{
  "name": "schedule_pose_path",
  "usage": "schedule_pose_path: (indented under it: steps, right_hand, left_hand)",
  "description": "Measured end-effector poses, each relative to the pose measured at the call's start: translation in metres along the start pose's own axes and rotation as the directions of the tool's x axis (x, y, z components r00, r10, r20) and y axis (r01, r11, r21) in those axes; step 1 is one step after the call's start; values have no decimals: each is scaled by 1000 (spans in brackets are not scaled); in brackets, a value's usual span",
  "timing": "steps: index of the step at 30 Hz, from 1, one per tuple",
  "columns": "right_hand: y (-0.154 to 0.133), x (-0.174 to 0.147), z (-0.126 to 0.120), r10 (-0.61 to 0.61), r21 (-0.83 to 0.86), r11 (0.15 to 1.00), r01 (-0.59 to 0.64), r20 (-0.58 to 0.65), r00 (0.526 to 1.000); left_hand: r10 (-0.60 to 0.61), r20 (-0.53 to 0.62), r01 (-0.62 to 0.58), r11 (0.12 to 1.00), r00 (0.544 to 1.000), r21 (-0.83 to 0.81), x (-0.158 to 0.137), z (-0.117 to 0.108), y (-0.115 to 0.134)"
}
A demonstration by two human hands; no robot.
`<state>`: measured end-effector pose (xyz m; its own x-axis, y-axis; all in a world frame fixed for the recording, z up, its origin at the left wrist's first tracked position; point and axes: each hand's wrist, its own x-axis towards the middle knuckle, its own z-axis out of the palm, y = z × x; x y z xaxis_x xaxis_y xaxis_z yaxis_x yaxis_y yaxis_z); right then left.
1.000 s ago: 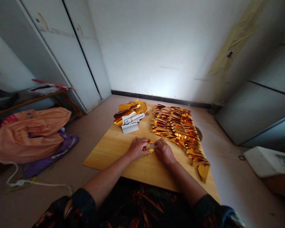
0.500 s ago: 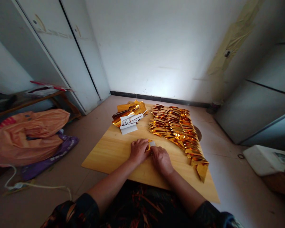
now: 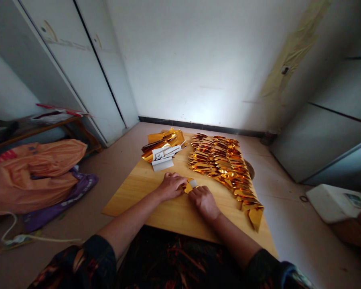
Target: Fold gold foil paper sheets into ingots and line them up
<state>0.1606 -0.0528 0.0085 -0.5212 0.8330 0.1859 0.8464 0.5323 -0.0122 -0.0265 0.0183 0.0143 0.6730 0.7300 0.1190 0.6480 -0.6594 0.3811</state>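
A small sheet of gold foil paper (image 3: 187, 187), partly folded with a pale grey-white patch showing, lies on the wooden board (image 3: 132, 192) between my hands. My left hand (image 3: 171, 186) grips its left edge, fingers closed and thumb low. At its lower right, my right hand (image 3: 203, 200) presses and pinches the paper with curled fingers; the fingertips are partly hidden. To the right stand rows of folded gold paper pieces (image 3: 219, 158), packed close together. Behind my left hand sits a loose pile of gold foil sheets (image 3: 165, 140) with a white printed wrapper (image 3: 163, 163).
On the floor at left lie an orange cloth bag (image 3: 33, 168) and a purple bag (image 3: 63, 196), with a pale cord (image 3: 45, 237) near them. A white box (image 3: 333, 202) is at right. Cabinets (image 3: 90, 72) and a white wall (image 3: 192, 60) enclose the space.
My left hand has shifted slightly left, away from my right hand, and more of the gold paper shows between them. The view has moved slightly.
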Motion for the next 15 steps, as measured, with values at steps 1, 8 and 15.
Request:
schedule_pose_path:
  steps: [1, 8, 15]
  right_hand:
    - [3, 0, -2, 15, -4, 1000, -15, 10, 1000]
    - [34, 5, -20, -48, 56, 997, 44, 65, 997]
    - [49, 7, -24, -203, 106, 975, 196, 50, 978]
  left_hand:
    - [4, -1, -4, 1000, 1000, 10, 0, -1, 1]
    - [178, -43, -171, 977, 983, 124, -1, 1, 0]
    - [337, -62, -315, 921, 940, 230, 6, 11, -2]
